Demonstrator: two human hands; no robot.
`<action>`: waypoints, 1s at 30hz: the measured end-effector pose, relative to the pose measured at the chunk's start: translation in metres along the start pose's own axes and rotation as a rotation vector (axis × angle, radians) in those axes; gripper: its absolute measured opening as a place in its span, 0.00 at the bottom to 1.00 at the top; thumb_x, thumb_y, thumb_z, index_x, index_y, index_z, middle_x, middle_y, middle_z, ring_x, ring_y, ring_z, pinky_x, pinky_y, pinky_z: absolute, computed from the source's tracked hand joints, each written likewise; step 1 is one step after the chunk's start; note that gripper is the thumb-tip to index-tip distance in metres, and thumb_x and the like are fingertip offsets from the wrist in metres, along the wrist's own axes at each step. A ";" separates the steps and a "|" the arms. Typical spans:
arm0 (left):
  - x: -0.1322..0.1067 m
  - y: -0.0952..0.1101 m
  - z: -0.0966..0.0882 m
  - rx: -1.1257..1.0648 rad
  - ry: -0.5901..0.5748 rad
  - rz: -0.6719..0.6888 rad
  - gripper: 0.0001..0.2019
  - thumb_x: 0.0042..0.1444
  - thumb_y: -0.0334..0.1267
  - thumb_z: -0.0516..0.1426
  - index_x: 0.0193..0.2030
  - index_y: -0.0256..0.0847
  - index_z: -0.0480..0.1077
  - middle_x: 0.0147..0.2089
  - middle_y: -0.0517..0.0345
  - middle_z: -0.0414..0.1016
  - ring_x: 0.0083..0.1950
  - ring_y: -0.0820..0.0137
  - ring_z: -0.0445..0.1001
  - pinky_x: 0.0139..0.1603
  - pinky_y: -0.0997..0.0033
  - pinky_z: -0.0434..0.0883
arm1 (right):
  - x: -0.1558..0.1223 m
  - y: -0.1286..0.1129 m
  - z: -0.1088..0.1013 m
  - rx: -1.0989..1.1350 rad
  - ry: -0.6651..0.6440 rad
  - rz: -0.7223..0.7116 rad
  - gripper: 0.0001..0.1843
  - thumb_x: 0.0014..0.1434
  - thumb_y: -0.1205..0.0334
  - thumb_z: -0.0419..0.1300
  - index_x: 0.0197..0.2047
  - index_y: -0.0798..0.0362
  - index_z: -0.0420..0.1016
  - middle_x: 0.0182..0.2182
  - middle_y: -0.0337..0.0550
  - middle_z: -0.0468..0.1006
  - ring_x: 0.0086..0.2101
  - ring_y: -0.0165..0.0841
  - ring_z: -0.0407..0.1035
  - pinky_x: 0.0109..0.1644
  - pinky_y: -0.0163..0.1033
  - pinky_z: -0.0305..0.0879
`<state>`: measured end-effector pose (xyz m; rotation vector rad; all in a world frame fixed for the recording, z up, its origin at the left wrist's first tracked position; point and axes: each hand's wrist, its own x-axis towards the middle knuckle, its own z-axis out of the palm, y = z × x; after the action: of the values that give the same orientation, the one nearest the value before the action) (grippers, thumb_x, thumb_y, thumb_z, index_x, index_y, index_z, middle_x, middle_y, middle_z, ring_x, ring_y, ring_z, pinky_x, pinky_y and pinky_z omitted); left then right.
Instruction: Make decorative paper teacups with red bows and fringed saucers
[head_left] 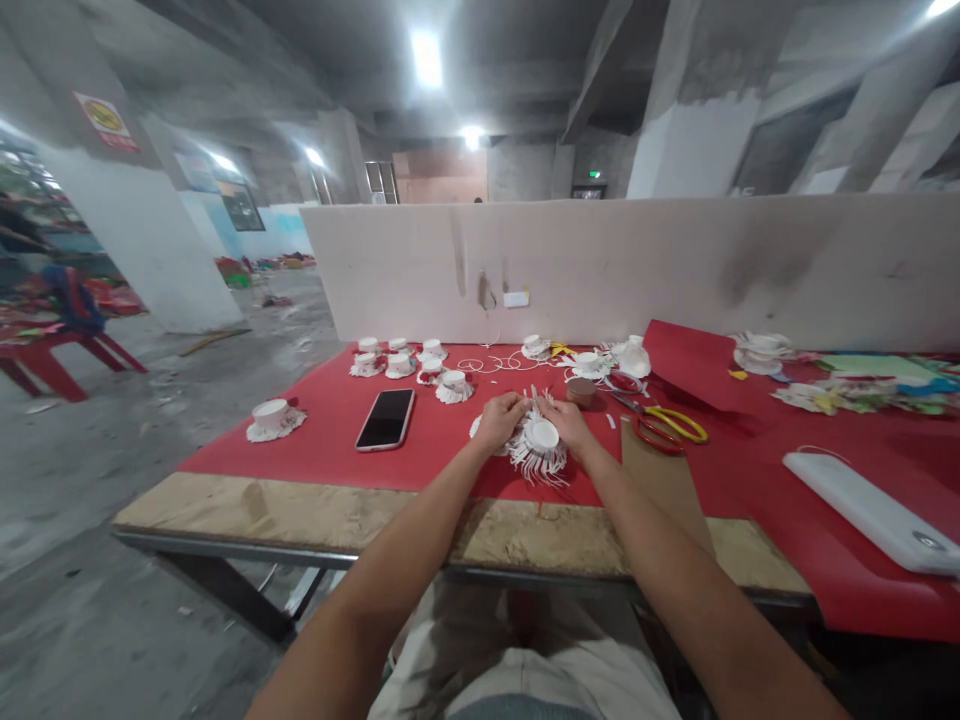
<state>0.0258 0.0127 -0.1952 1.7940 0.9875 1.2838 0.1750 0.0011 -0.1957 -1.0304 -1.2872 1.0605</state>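
Note:
On the red-covered table [315, 455] lies a fringed white paper piece [541, 436], with a round raised middle and thin strips spreading toward me. My left hand [501, 420] pinches at its far left edge, fingers closed on the strips. From the other side my right hand [568, 421] grips the far right edge, its fingertips nearly meeting the left ones. Some strips stick up between the two hands. Another white piece shows partly beneath my left wrist. Just beyond my right hand stands a small brown tub [580, 391].
Several small white hat-shaped paper pieces [400, 365] stand at the back left, another [271, 419] nearer the left edge. A phone [385, 419] lies left of my hands. Yellow- and red-handled scissors [675, 424], brown card [660, 478] and a white device [862, 505] lie right. A pale board [600, 270] closes the back.

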 end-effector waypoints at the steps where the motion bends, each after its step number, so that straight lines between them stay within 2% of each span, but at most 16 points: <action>1: 0.000 0.001 0.000 -0.004 0.000 -0.003 0.17 0.52 0.50 0.55 0.23 0.37 0.64 0.18 0.67 0.58 0.20 0.78 0.55 0.22 0.77 0.53 | 0.000 0.001 0.000 -0.004 0.011 0.001 0.28 0.38 0.35 0.63 0.17 0.55 0.65 0.12 0.33 0.62 0.18 0.25 0.53 0.22 0.34 0.48; 4: -0.001 0.002 0.001 -0.026 -0.005 -0.008 0.18 0.53 0.51 0.54 0.23 0.38 0.63 0.18 0.67 0.58 0.20 0.78 0.55 0.22 0.77 0.53 | -0.002 0.000 -0.002 0.015 0.009 -0.002 0.28 0.40 0.35 0.62 0.18 0.55 0.65 0.14 0.33 0.63 0.18 0.26 0.55 0.23 0.34 0.50; 7: -0.001 0.005 0.001 -0.060 -0.023 -0.002 0.18 0.53 0.52 0.54 0.28 0.37 0.66 0.20 0.66 0.60 0.21 0.78 0.57 0.23 0.77 0.54 | -0.004 -0.003 -0.003 0.048 -0.032 -0.007 0.26 0.36 0.39 0.67 0.23 0.55 0.69 0.18 0.34 0.68 0.20 0.27 0.59 0.24 0.34 0.54; 9: -0.001 0.005 0.001 -0.086 -0.066 0.004 0.17 0.50 0.52 0.57 0.32 0.37 0.68 0.21 0.66 0.61 0.21 0.78 0.58 0.22 0.78 0.55 | -0.004 -0.004 -0.002 0.061 -0.031 -0.007 0.25 0.32 0.42 0.69 0.23 0.54 0.69 0.18 0.34 0.69 0.20 0.27 0.59 0.24 0.33 0.54; 11: -0.001 0.005 0.002 -0.133 -0.093 -0.006 0.17 0.45 0.49 0.61 0.33 0.37 0.69 0.21 0.66 0.63 0.21 0.78 0.58 0.22 0.78 0.55 | -0.002 -0.004 -0.003 0.084 0.005 -0.013 0.24 0.34 0.42 0.69 0.22 0.54 0.68 0.16 0.33 0.67 0.19 0.26 0.58 0.24 0.33 0.53; 14: 0.001 0.003 0.002 -0.213 -0.036 -0.034 0.15 0.42 0.46 0.64 0.30 0.37 0.69 0.20 0.66 0.63 0.20 0.79 0.58 0.22 0.78 0.54 | 0.001 -0.004 -0.006 0.150 0.065 -0.030 0.23 0.41 0.40 0.65 0.24 0.53 0.68 0.17 0.32 0.67 0.20 0.27 0.59 0.25 0.34 0.55; 16: 0.003 0.002 0.000 -0.242 0.030 -0.046 0.15 0.43 0.47 0.63 0.29 0.37 0.68 0.19 0.67 0.62 0.19 0.79 0.57 0.21 0.78 0.53 | 0.001 -0.005 -0.008 0.199 0.057 -0.028 0.23 0.43 0.40 0.64 0.27 0.52 0.70 0.20 0.34 0.71 0.23 0.28 0.63 0.28 0.34 0.58; 19: 0.005 0.002 -0.002 -0.284 0.090 -0.059 0.15 0.44 0.48 0.62 0.30 0.38 0.66 0.18 0.68 0.59 0.18 0.79 0.55 0.20 0.78 0.51 | -0.002 -0.008 -0.010 0.244 -0.039 0.017 0.22 0.38 0.45 0.68 0.31 0.54 0.73 0.23 0.37 0.74 0.25 0.30 0.66 0.31 0.36 0.61; 21: 0.005 0.003 -0.003 -0.311 0.097 -0.066 0.16 0.44 0.48 0.62 0.30 0.39 0.65 0.18 0.68 0.60 0.18 0.79 0.55 0.20 0.78 0.52 | -0.004 -0.010 -0.009 0.261 -0.092 0.051 0.21 0.34 0.50 0.71 0.29 0.55 0.74 0.23 0.39 0.75 0.25 0.31 0.67 0.31 0.36 0.62; 27: -0.001 0.005 0.000 -0.366 -0.023 -0.089 0.17 0.42 0.49 0.64 0.30 0.36 0.68 0.21 0.64 0.65 0.21 0.78 0.61 0.22 0.77 0.57 | -0.007 -0.015 -0.011 0.347 -0.067 0.060 0.20 0.35 0.54 0.72 0.29 0.52 0.71 0.22 0.33 0.74 0.22 0.28 0.66 0.29 0.35 0.62; 30: 0.000 0.004 0.001 -0.393 -0.030 -0.086 0.17 0.42 0.48 0.64 0.28 0.36 0.67 0.21 0.64 0.64 0.21 0.78 0.61 0.22 0.78 0.58 | -0.007 -0.017 -0.014 0.373 -0.073 0.058 0.19 0.37 0.53 0.71 0.30 0.51 0.71 0.22 0.32 0.74 0.23 0.28 0.67 0.28 0.34 0.62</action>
<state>0.0278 0.0103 -0.1921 1.4496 0.7268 1.2902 0.1897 -0.0092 -0.1805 -0.7540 -1.0681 1.3337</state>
